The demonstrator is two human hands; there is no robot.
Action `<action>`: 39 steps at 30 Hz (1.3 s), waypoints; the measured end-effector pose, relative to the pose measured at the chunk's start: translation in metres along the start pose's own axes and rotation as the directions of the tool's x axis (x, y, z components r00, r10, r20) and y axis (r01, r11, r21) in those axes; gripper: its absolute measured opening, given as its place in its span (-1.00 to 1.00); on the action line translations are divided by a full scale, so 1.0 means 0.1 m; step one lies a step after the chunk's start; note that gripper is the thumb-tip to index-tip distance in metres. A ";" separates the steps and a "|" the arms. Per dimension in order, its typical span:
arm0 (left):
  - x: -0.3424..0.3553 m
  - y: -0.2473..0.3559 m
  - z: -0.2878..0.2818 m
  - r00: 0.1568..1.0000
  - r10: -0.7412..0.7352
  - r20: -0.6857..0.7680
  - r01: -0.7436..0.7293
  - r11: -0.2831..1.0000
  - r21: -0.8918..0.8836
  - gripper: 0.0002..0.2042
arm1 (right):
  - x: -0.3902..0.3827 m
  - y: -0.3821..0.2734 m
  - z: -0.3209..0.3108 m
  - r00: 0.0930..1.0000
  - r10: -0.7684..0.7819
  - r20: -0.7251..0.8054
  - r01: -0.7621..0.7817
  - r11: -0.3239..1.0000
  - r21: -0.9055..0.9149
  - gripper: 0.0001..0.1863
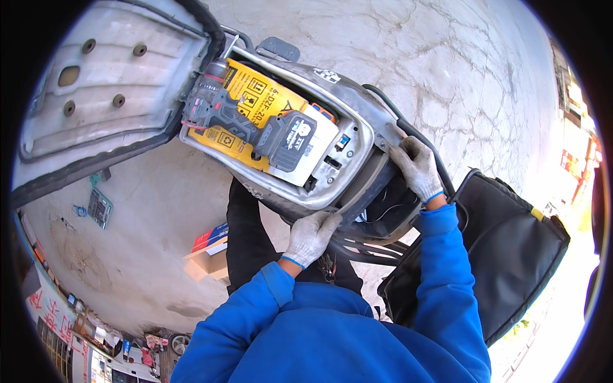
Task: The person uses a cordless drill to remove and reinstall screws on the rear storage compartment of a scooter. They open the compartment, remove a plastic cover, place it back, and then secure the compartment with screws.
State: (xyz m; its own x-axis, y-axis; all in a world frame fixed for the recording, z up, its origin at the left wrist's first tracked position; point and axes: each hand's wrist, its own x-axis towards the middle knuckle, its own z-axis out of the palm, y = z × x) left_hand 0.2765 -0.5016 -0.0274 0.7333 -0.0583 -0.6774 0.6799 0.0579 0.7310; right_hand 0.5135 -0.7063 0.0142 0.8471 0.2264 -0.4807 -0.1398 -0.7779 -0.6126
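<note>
Both my hands wear white knit gloves and hold opposite ends of a dark curved tail panel [365, 186] at the rear of a scooter. My left hand [310, 237] has its fingers closed over the near end. At the far end, my right hand [418, 167] curls round the panel's edge, beside a dark rail. Between them, behind the panel, is a dark hollow [389, 204] with a thin pale wire inside. The open seat compartment [357, 137] holds a yellow carton [252, 83]. A cordless drill [220, 115] lies across it.
The scooter seat [108, 83] is tipped up at the left. To the right stands a large black bag [504, 249]. On the concrete floor are an open cardboard box [209, 258] and a green tool case [99, 207]. Keys [328, 268] hang near my left wrist.
</note>
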 end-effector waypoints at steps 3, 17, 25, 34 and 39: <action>0.00 0.17 -0.02 0.994 -0.038 0.100 0.029 0.995 0.092 -0.46 | 0.02 -0.13 -0.09 0.992 0.069 0.106 -0.070 0.998 0.008 -0.80; 0.02 0.08 0.07 0.978 -0.048 0.201 0.120 0.925 -0.360 -0.48 | -0.06 -0.08 -0.08 0.995 0.099 0.008 -0.094 0.969 -0.227 -0.66; -0.56 0.84 -0.03 0.919 0.177 0.353 -0.039 0.931 -0.363 -0.52 | -0.72 -0.92 -1.00 0.991 0.116 -0.060 -0.127 0.965 -0.231 -0.76; -0.82 1.09 -1.15 0.978 -0.032 0.208 0.086 0.963 -0.255 -0.78 | -1.44 -1.38 -0.19 0.900 0.254 -0.355 -0.194 0.961 0.196 -0.77; -0.93 0.53 -2.09 0.934 -0.136 -0.330 0.085 0.983 -0.166 -0.82 | -1.72 -1.65 0.55 0.890 0.371 -0.264 -0.205 0.844 0.496 -0.73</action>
State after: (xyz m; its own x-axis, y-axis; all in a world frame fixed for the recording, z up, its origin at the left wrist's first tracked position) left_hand 0.2452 -0.2847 0.0569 0.5933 0.2671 -0.7594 0.7307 0.2172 0.6473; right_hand 0.3631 -0.5847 0.1635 0.8377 -0.2421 -0.4896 -0.5456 -0.4121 -0.7297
